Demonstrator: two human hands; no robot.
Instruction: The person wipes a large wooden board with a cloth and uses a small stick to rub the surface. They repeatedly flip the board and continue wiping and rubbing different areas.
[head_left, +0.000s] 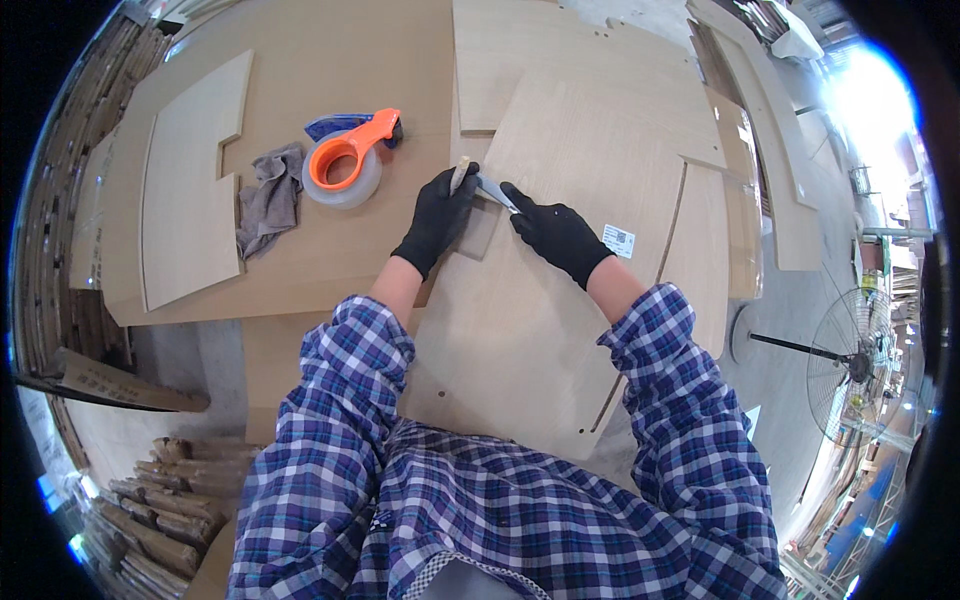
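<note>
My left hand (439, 217), in a black glove, grips a short pale stick (460, 174) that points up past the fingers. From there a slim grey-blue tool (496, 193), perhaps a knife or scraper, spans to my right hand (551, 229). That hand, also black-gloved, has its fingers closed on the tool's near end. Both hands are over a large wood-grain panel (517, 322) with a slot and small holes. Below the left fingers lies a small flat rectangular piece (480, 231); its material is unclear. A white printed label (619, 241) is on the panel beside my right wrist.
Left of the hands, a tape dispenser (352, 161) with an orange frame and clear tape lies on cardboard (360, 255) near a grey cloth (274, 195). A notched panel (195, 187) is farther left. More panels (585, 45) lie ahead. A pedestal fan (855, 367) stands right.
</note>
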